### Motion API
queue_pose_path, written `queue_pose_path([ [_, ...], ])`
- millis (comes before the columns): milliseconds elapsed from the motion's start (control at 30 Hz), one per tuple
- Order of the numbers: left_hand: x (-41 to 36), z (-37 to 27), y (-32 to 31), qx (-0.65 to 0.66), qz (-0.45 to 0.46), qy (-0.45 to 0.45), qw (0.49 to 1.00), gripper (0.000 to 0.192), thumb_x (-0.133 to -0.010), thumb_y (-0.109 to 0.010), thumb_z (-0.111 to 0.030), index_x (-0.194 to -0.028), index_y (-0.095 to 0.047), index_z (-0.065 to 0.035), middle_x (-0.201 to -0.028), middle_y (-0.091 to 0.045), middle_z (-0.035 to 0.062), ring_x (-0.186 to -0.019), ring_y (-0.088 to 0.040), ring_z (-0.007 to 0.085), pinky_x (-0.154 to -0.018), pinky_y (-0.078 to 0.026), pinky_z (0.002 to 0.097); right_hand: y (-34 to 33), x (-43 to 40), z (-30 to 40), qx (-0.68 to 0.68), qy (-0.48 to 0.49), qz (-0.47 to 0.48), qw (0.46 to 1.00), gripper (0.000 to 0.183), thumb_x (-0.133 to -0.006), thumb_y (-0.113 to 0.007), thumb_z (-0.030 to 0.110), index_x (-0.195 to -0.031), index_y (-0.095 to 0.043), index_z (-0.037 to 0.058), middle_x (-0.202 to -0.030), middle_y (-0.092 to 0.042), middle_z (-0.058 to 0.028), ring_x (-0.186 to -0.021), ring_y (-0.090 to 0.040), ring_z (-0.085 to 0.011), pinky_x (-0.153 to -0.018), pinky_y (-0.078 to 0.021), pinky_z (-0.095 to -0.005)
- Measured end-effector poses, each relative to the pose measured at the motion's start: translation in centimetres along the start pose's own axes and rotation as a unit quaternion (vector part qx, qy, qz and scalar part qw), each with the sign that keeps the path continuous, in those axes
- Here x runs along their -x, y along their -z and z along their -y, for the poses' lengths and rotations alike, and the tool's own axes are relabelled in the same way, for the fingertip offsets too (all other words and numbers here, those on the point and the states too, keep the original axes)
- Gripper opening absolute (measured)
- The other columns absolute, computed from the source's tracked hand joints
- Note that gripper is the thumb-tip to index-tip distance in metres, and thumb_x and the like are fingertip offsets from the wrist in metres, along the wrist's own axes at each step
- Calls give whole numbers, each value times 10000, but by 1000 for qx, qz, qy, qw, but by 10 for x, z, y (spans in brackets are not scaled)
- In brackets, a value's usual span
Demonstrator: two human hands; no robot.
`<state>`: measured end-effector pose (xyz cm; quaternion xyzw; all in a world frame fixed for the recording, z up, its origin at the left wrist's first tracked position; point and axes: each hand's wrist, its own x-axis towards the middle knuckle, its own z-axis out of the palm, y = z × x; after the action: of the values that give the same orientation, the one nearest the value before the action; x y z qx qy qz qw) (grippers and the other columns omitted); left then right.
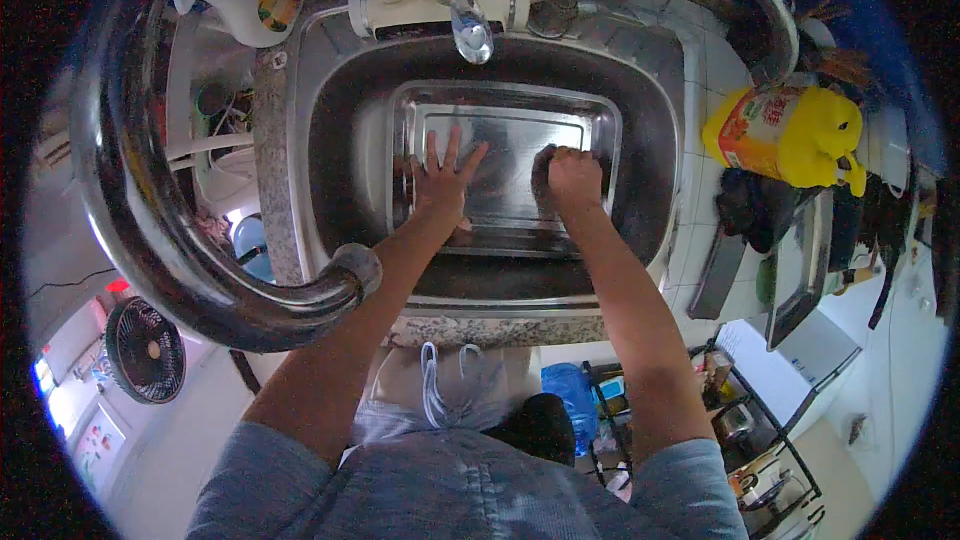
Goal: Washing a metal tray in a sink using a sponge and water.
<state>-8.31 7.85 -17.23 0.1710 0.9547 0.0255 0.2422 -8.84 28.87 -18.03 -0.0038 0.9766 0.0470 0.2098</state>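
Note:
A rectangular stainless steel tray (510, 165) lies in the sink basin (349, 165), and its shiny floor mirrors the light. My left hand (442, 187) is palm down over the left part of the tray, fingers spread, holding nothing that I can see. Over the tray's right part, my right hand (576, 178) has its fingers curled in. A dark patch shows at its thumb side; I cannot tell whether this is a scrubber in the fist or a reflection. Above the basin's back edge is the chrome tap handle (471, 22) on its cream-coloured body.
A thick curved metal spout (187, 255) passes close to my left forearm. At the back left stands a white spray bottle (255, 7). On the tiled counter to the right are a yellow plastic jug (795, 135) and another metal tray (799, 262). A granite edge (495, 330) runs before me.

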Motion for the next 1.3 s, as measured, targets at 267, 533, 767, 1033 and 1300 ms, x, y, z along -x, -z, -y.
queue_pose_path([
  [267,8,4,18,30,57,-4,998,1308,-365,-849,-316,-1370,-13,-353,-1436,84,135,-1295,22,427,-971,-113,641,44,-32,-35,114,150,-170,967,183,-732,-500,108,-871,-586,26,-898,-581,-92,-931,-534,-225,-804,-443,-319],
  [533,9,3,33,21,106,15,994,1262,-430,-847,-298,-1375,-11,-322,-1434,119,129,-1302,48,405,-999,-105,607,41,-24,-7,39,118,-102,987,199,-736,-513,122,-900,-607,61,-866,-614,-105,-851,-581,-260,-762,-456,-342],
  [767,12,3,31,32,86,11,996,1255,-423,-848,-306,-1370,-25,-344,-1442,61,121,-1303,2,402,-1000,-123,600,48,-15,-11,55,79,-104,990,159,-734,-496,108,-852,-573,33,-772,-603,-114,-781,-578,-255,-686,-469,-374],
  [1033,7,2,26,19,92,11,996,1248,-417,-844,-329,-1369,-38,-344,-1442,56,112,-1302,1,404,-995,-119,611,41,-29,-23,118,114,-244,956,148,-740,-502,109,-861,-553,39,-770,-587,-95,-799,-546,-214,-738,-464,-318],
  [1300,7,5,34,29,98,12,995,1190,-481,-820,-299,-1370,-30,-344,-1442,60,113,-1301,-2,409,-990,-123,615,29,-12,-5,55,28,-120,991,136,-759,-481,100,-832,-547,6,-816,-612,-171,-836,-587,-260,-661,-479,-350],
])
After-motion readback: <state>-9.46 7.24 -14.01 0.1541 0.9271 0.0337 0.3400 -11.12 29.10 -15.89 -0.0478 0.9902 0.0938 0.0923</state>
